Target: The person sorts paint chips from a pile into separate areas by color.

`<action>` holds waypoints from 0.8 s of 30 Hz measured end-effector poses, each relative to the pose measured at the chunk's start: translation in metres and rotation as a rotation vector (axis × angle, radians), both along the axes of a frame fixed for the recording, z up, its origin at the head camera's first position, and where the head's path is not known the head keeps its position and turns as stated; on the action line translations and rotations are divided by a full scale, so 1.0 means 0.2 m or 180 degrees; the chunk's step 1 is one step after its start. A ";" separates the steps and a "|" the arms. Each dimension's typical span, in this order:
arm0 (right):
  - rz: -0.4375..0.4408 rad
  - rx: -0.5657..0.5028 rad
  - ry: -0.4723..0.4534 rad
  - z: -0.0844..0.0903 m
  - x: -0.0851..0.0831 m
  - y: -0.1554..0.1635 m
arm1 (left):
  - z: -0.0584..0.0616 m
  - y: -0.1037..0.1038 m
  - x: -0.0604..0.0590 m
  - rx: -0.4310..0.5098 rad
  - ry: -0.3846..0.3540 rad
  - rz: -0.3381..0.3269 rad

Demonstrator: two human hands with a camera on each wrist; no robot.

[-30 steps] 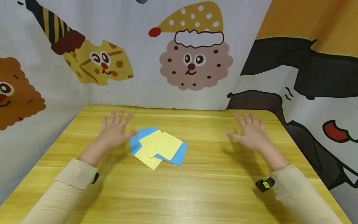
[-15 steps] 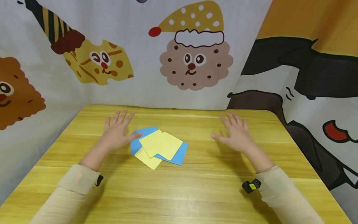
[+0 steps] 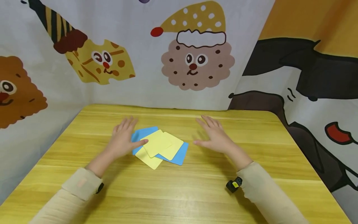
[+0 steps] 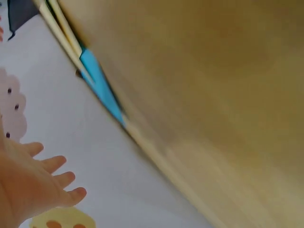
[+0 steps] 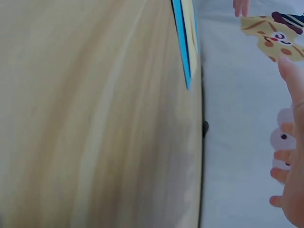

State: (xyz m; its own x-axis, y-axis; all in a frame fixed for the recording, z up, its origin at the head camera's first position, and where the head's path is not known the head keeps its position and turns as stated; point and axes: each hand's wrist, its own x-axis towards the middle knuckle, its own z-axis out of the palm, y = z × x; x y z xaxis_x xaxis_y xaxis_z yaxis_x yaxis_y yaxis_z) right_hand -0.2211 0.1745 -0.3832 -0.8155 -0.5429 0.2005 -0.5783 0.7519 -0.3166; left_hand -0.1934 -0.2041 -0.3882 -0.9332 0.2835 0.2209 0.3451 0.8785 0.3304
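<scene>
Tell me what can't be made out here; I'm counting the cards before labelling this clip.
- Card count: in the head view the pile of cards overlaps, so any card lying fully beneath stays hidden.
- Left hand: whether its thumb touches the yellow card is unclear.
- Left wrist view: motion blur; only a blue sliver shows.
- Right wrist view: right hand is cut off by the edge.

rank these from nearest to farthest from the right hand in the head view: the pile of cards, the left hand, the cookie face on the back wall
1. The pile of cards, just left of the right hand on the table.
2. The left hand, at the pile's far left edge.
3. The cookie face, up on the back wall.
</scene>
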 end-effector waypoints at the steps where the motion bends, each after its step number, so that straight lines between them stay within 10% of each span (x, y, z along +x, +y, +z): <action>1: 0.0050 -0.0006 -0.0016 -0.01 0.00 -0.02 | -0.01 0.01 0.01 0.0040 -0.0001 -0.0008; 24: 0.0812 -0.0019 -0.0602 -0.10 -0.12 -0.40 | -0.18 0.11 0.07 0.0418 -0.0444 -0.0071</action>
